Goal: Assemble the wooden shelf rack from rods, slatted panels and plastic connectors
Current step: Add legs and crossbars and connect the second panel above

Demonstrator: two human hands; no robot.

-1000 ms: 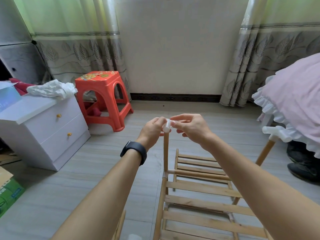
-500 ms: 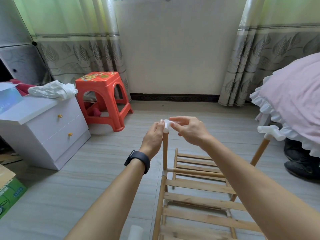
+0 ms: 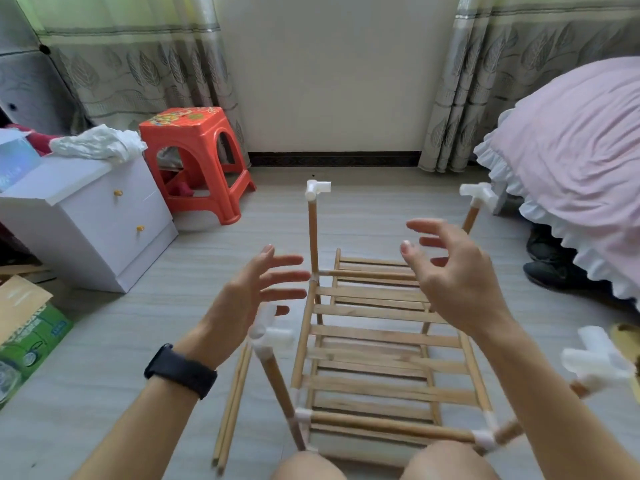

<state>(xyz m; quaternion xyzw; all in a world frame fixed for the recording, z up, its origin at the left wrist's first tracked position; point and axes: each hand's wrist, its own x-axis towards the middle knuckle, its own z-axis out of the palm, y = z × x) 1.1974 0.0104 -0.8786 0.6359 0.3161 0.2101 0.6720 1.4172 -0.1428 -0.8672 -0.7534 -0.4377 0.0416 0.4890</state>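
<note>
Rack [image 3: 377, 341] on floor [image 3: 114, 341], unheld. Posts [image 3: 312, 237] at its corners only push-fit, so bump = lean or pop out imo. Spare rods [image 3: 232, 407] left of rack could roll underfoot. Left hand [image 3: 249, 299], right hand [image 3: 457, 275] above rack, fingers spread, empty. Connectors [image 3: 317, 189] on post tops maybe twisted, then next rods won't line up.

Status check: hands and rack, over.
Left hand open, right hand open, both empty. Rack: four posts capped with connectors. Spare rods on floor beside rack.

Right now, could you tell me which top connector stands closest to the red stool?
The far-left connector, on the far rod; the other three sit farther right or nearer the camera.
</note>
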